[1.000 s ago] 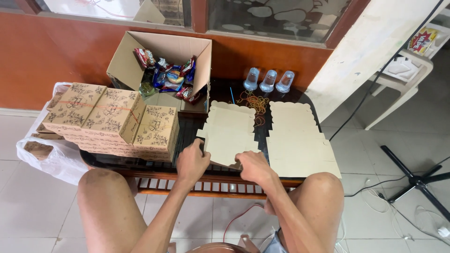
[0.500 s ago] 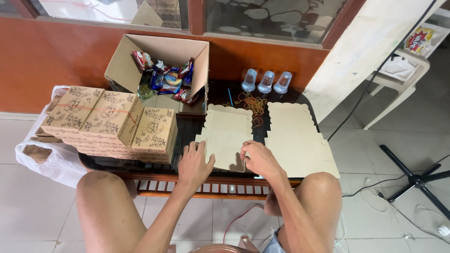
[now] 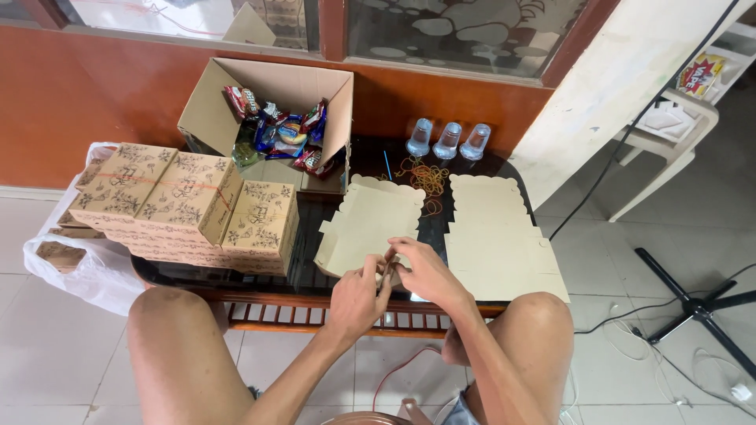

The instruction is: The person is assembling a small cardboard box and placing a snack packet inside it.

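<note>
Both hands, left [image 3: 358, 295] and right [image 3: 425, 271], have now closed together, fingers pinching the flat carton's [image 3: 370, 224] flap at the table's [image 3: 307, 275] near edge.

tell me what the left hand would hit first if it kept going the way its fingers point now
The left hand points up and slightly right, away from the person, and already touches the near edge of the flat cardboard blank. Going on, it would slide over that blank; beyond lie the rubber bands, though depth is hard to judge.
</note>
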